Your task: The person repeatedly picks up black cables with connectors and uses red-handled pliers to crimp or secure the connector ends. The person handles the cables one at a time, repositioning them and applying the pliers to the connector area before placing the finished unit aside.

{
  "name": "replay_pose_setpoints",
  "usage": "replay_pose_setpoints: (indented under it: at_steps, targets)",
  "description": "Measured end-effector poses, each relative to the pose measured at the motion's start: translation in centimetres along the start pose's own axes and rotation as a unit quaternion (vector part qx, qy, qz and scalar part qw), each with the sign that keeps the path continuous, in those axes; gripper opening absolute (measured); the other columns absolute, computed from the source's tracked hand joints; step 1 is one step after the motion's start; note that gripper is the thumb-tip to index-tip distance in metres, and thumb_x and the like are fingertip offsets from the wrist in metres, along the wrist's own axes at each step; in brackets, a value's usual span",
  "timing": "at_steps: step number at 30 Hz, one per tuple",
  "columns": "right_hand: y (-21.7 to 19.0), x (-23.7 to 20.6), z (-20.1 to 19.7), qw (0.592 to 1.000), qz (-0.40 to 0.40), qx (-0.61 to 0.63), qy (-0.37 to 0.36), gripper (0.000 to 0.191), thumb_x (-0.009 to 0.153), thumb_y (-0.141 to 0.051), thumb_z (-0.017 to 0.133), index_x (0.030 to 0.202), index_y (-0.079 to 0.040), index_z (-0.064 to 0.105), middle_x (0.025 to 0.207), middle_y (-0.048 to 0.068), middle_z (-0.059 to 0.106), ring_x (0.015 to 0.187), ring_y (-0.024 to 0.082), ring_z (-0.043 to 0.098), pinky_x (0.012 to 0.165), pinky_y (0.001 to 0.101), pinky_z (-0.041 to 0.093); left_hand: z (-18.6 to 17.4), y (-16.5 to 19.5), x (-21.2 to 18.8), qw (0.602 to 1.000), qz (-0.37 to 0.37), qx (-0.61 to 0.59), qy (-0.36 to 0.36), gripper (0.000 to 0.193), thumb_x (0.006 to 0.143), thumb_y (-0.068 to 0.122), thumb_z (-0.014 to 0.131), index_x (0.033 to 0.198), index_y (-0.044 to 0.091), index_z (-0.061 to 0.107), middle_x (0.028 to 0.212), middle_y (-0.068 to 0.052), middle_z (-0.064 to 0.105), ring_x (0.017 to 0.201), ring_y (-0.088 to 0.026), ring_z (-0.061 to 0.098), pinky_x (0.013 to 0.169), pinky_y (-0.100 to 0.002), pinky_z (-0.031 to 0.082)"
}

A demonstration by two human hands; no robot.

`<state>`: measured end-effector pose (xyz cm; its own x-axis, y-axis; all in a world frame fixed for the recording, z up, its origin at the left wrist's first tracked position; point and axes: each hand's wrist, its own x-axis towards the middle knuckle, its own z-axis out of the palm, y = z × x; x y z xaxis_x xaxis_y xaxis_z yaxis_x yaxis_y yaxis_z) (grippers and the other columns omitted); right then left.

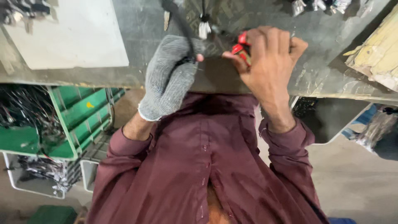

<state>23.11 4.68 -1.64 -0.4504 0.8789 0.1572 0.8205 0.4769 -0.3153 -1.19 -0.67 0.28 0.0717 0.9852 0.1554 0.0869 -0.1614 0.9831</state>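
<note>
My left hand (170,79) wears a grey knit glove and is closed around a black cable (177,20) that runs up across the grey metal workbench (141,25). My right hand (269,62) is bare and grips a small red-handled cutting tool (241,45) just right of the gloved fingers. The tool's tip sits close to the cable end by my left fingertips; the contact itself is hidden. Both hands meet at the bench's near edge, above my maroon shirt (199,166).
A white board (70,33) lies on the bench at left. Green crates (83,116) and a white bin (33,182) holding tangled wires stand below on the left. Worn yellowish cardboard (373,54) is at right; small metal parts (315,5) lie at the bench's far edge.
</note>
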Motion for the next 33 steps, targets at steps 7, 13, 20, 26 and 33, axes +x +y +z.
replay_pose_setpoints:
  at_steps: [7,13,20,26,33]
  targets:
    - [0.8,-1.6,1.1,0.858,0.107,0.498,0.067,0.035,0.093,-0.039,0.076,0.102,-0.009,0.062,0.112,0.004,0.064,0.103,0.022,0.063,0.090,0.0441,0.055,0.2,2.2,1.5,0.985,0.030,-0.056,-0.161,0.030,0.107,0.005,0.057,0.137,0.001,0.054,0.110,-0.008,0.063,0.093,-0.015,0.062,0.086,-0.027,0.053]
    - [-1.2,0.0,0.4,0.936,-0.023,0.349,0.039,0.030,0.089,-0.013,0.085,0.106,-0.003,0.062,0.111,0.011,0.070,0.102,0.027,0.069,0.088,0.0386,0.052,2.4,2.7,-0.4,0.967,-0.128,-0.202,-0.083,0.047,0.112,0.015,0.059,0.154,0.001,0.043,0.105,-0.002,0.057,0.082,-0.008,0.053,0.077,-0.021,0.048]
    - [-1.4,1.7,-0.2,0.985,-0.109,0.129,0.027,0.037,0.086,-0.032,0.090,0.082,-0.005,0.064,0.079,0.005,0.065,0.074,0.024,0.064,0.066,0.0412,0.044,1.2,1.4,-2.9,0.939,-0.260,-0.218,-0.045,0.054,0.100,0.001,0.057,0.149,-0.004,0.036,0.129,-0.006,0.060,0.095,-0.009,0.057,0.081,-0.024,0.052]
    - [-0.2,1.9,0.7,0.979,-0.115,0.166,0.019,0.035,0.083,-0.023,0.092,0.094,-0.007,0.063,0.090,0.005,0.062,0.084,0.025,0.062,0.067,0.0398,0.045,-0.3,2.4,-0.6,0.941,-0.253,-0.154,-0.162,0.061,0.103,0.003,0.061,0.159,0.001,0.037,0.123,-0.013,0.058,0.103,-0.011,0.061,0.091,-0.027,0.053]
    - [-1.5,0.6,0.6,0.966,-0.090,0.242,0.022,0.038,0.082,-0.015,0.083,0.108,-0.005,0.058,0.102,0.010,0.062,0.094,0.030,0.064,0.076,0.0397,0.053,1.2,2.9,-0.4,0.962,0.041,0.260,-0.069,0.069,0.098,0.018,0.082,0.151,0.001,0.041,0.136,-0.018,0.062,0.120,-0.036,0.063,0.101,-0.039,0.054]
